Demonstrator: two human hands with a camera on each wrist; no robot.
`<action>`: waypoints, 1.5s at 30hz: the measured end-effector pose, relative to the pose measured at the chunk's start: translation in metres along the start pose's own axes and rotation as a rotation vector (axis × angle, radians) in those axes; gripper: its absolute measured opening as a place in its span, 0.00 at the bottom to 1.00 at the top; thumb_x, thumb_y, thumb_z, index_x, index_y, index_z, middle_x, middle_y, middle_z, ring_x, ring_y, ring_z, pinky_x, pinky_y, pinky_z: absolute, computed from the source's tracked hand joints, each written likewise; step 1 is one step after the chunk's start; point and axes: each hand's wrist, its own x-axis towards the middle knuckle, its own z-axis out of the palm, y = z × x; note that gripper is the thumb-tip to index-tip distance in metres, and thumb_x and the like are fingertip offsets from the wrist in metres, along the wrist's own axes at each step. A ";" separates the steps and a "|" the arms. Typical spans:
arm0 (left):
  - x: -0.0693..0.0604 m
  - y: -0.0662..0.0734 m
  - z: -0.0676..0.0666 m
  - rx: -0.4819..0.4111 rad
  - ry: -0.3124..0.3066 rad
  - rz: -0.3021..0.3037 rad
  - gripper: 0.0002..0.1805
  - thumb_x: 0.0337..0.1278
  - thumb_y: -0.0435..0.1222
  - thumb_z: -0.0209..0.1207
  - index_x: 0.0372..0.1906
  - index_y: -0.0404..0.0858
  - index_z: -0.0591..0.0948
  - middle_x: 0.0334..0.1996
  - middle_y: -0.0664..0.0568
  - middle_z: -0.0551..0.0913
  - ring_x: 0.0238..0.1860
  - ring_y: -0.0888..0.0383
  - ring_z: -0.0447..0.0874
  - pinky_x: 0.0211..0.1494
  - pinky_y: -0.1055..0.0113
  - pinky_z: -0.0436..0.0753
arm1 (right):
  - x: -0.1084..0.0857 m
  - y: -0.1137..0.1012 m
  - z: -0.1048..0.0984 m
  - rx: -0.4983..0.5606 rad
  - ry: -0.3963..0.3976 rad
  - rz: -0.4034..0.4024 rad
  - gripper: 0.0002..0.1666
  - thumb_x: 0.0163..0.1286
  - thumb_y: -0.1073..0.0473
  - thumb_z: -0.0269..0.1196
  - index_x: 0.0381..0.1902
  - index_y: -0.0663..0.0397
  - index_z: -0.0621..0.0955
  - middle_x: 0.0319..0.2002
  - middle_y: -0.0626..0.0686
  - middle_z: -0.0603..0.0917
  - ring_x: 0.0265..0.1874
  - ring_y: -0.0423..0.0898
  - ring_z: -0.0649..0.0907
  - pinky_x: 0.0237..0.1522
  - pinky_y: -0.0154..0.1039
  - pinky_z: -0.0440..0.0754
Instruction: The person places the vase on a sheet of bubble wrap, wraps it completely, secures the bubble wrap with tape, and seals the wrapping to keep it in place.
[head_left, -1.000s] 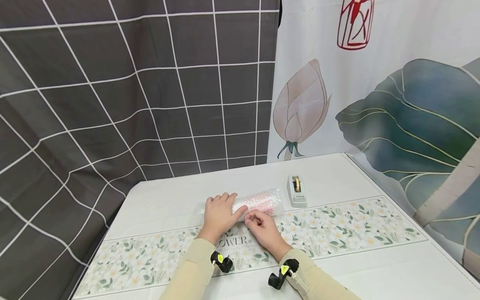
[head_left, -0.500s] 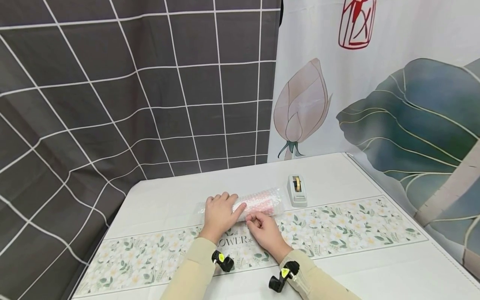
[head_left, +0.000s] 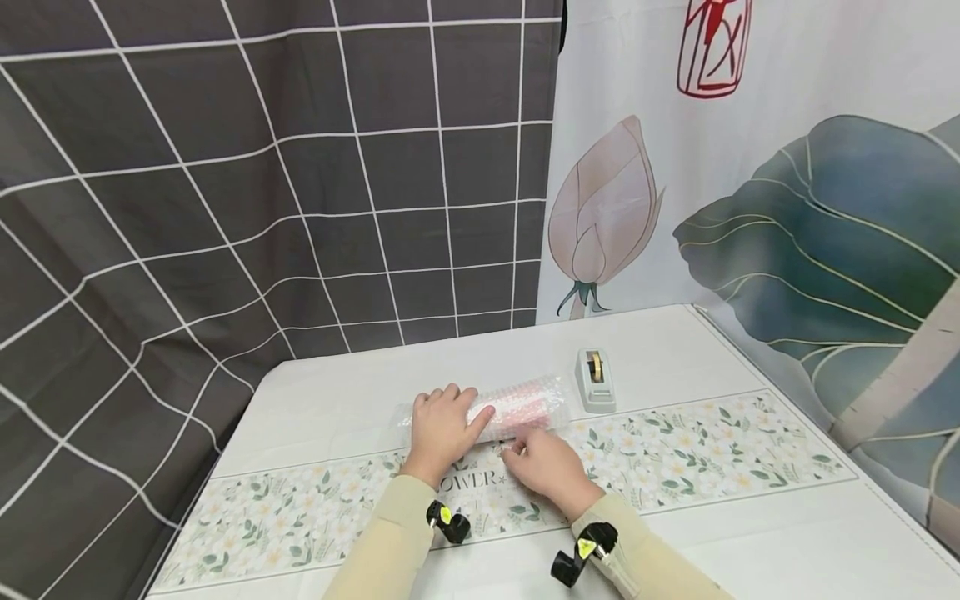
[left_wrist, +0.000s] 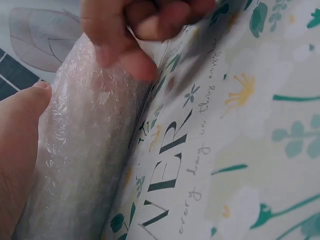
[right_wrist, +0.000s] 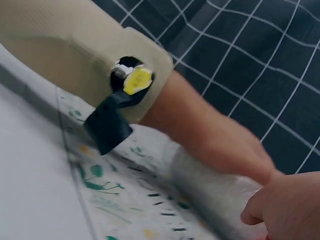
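Note:
A roll of bubble wrap (head_left: 525,407) with something pink showing through lies across the table. My left hand (head_left: 441,425) rests over its left part, fingers across the top and thumb along the near side. In the left wrist view, the thumb (left_wrist: 25,120) lies against the clear wrap (left_wrist: 90,140). My right hand (head_left: 551,465) is at the roll's near edge, its fingers bent and its thumb apart from them. Nothing shows between those fingers. In the right wrist view, the right hand (right_wrist: 295,207) is partly cut off by the frame.
A white tape dispenser (head_left: 596,382) with a yellowish roll stands just right of the bubble wrap. A flower-printed band (head_left: 690,454) crosses the white tabletop (head_left: 337,408). Dark grid curtain (head_left: 300,167) and a flower-printed white curtain (head_left: 622,67) hang behind.
My right hand has shifted slightly right along the roll's near edge, and its thumb has moved apart from the fingers. The left hand and the roll stay nearly in place.

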 end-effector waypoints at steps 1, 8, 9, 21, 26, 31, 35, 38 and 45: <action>0.000 0.000 0.001 0.000 0.000 0.000 0.31 0.70 0.66 0.43 0.55 0.49 0.84 0.41 0.51 0.84 0.41 0.50 0.83 0.49 0.50 0.76 | 0.002 -0.001 -0.005 -0.032 0.024 -0.027 0.15 0.68 0.50 0.62 0.22 0.47 0.80 0.16 0.44 0.76 0.14 0.41 0.73 0.18 0.38 0.71; 0.001 -0.001 0.003 0.012 -0.029 -0.012 0.34 0.69 0.67 0.40 0.56 0.50 0.83 0.43 0.51 0.84 0.42 0.50 0.83 0.51 0.50 0.76 | 0.040 0.006 -0.029 -0.257 0.266 -0.411 0.16 0.65 0.48 0.66 0.45 0.51 0.83 0.37 0.49 0.83 0.39 0.49 0.80 0.49 0.46 0.79; 0.001 -0.001 0.003 0.012 -0.031 -0.013 0.34 0.69 0.67 0.40 0.56 0.50 0.83 0.43 0.51 0.84 0.43 0.50 0.83 0.51 0.50 0.76 | 0.046 0.008 -0.030 -0.285 0.257 -0.449 0.22 0.65 0.46 0.66 0.51 0.52 0.82 0.45 0.52 0.83 0.48 0.52 0.80 0.58 0.52 0.75; 0.002 0.001 0.002 0.001 -0.066 -0.020 0.34 0.70 0.67 0.39 0.58 0.50 0.82 0.45 0.50 0.84 0.44 0.49 0.83 0.52 0.50 0.76 | 0.065 0.022 -0.016 -0.368 0.073 -0.410 0.40 0.62 0.31 0.66 0.62 0.51 0.79 0.59 0.52 0.83 0.62 0.53 0.78 0.73 0.59 0.59; 0.003 0.000 -0.001 -0.004 -0.066 -0.013 0.33 0.70 0.66 0.41 0.58 0.50 0.82 0.45 0.50 0.84 0.44 0.49 0.83 0.51 0.50 0.76 | 0.067 0.025 -0.015 -0.366 0.085 -0.422 0.41 0.59 0.30 0.68 0.60 0.51 0.80 0.59 0.52 0.83 0.61 0.52 0.78 0.73 0.57 0.60; 0.004 -0.001 -0.001 0.003 -0.063 -0.005 0.32 0.70 0.66 0.41 0.57 0.50 0.82 0.44 0.50 0.84 0.43 0.50 0.83 0.50 0.50 0.77 | 0.066 0.025 -0.014 -0.370 0.102 -0.439 0.43 0.56 0.29 0.70 0.60 0.51 0.80 0.58 0.52 0.83 0.61 0.53 0.78 0.72 0.57 0.61; 0.004 -0.001 0.000 0.007 -0.067 -0.009 0.33 0.70 0.67 0.41 0.58 0.51 0.82 0.44 0.51 0.84 0.44 0.50 0.83 0.51 0.50 0.77 | 0.066 0.026 -0.012 -0.414 0.114 -0.455 0.46 0.53 0.28 0.71 0.60 0.51 0.79 0.58 0.51 0.83 0.60 0.53 0.78 0.71 0.58 0.62; 0.003 0.000 0.000 0.008 -0.070 -0.011 0.33 0.69 0.67 0.41 0.58 0.51 0.82 0.44 0.50 0.84 0.44 0.49 0.83 0.51 0.50 0.77 | 0.065 0.025 -0.011 -0.445 0.119 -0.472 0.48 0.51 0.27 0.72 0.60 0.51 0.79 0.57 0.52 0.83 0.60 0.54 0.78 0.70 0.59 0.63; 0.003 0.000 0.000 0.005 -0.076 -0.014 0.33 0.69 0.67 0.41 0.58 0.50 0.82 0.44 0.50 0.84 0.44 0.49 0.83 0.52 0.49 0.77 | 0.065 0.027 -0.008 -0.521 0.114 -0.481 0.50 0.49 0.26 0.72 0.62 0.51 0.77 0.58 0.52 0.81 0.60 0.54 0.77 0.70 0.59 0.64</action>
